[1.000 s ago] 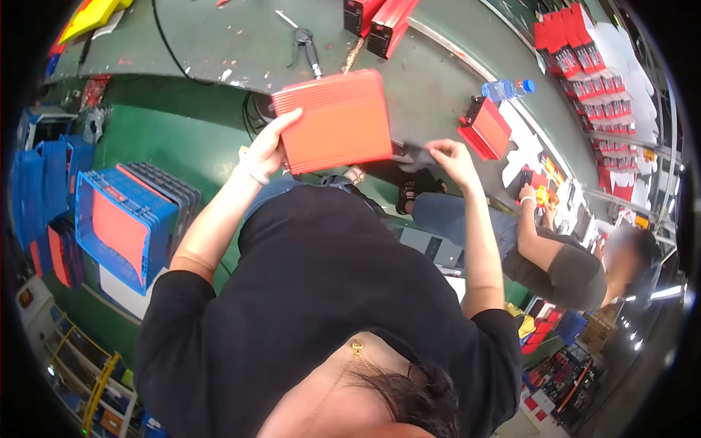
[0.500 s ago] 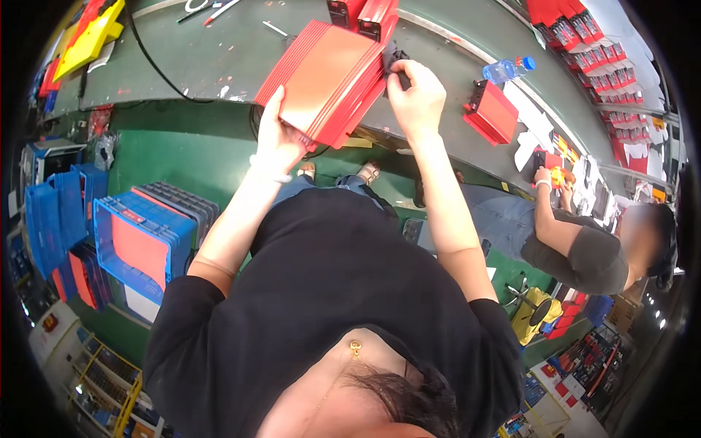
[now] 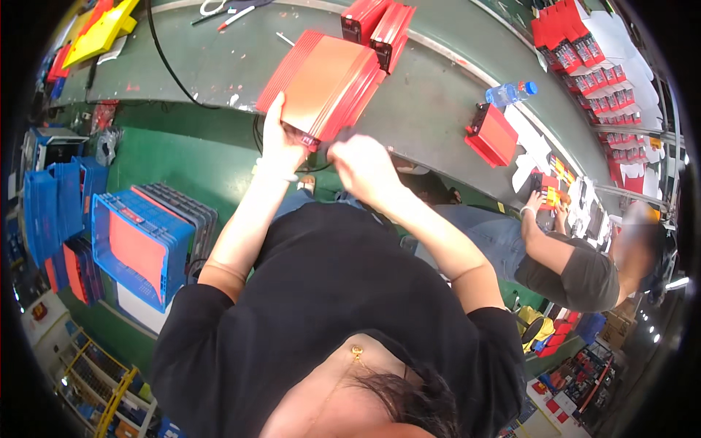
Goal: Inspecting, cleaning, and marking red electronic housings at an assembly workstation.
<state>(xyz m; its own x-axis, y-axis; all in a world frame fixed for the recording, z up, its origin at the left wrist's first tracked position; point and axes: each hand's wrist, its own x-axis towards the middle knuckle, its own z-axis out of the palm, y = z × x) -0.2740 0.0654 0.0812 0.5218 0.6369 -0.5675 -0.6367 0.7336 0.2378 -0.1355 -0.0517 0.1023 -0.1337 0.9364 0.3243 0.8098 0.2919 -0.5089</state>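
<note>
A large red metal box with ribbed sides (image 3: 319, 82) is tilted at the front edge of the workbench. My left hand (image 3: 281, 146) grips its near left end, with the thumb lying on the top face. Beside the near right corner, my right hand (image 3: 365, 166) is closed, fingers bent together. A small dark thing (image 3: 345, 134) shows at its fingertips against the box; its kind is too blurred to tell. Two smaller red boxes, one of them a ribbed box (image 3: 391, 35), stand just behind the large one.
On the green workbench (image 3: 438, 109) to the right are a red box (image 3: 493, 136) and a water bottle (image 3: 511, 93). A black cable (image 3: 165, 62) crosses the left part. Blue crates (image 3: 139, 244) stand on the floor at left. A co-worker (image 3: 569, 263) handles a red box at right.
My right hand has moved from the box's far right end down toward its near right corner, the dark thing with it. My left hand keeps its grip on the box.
</note>
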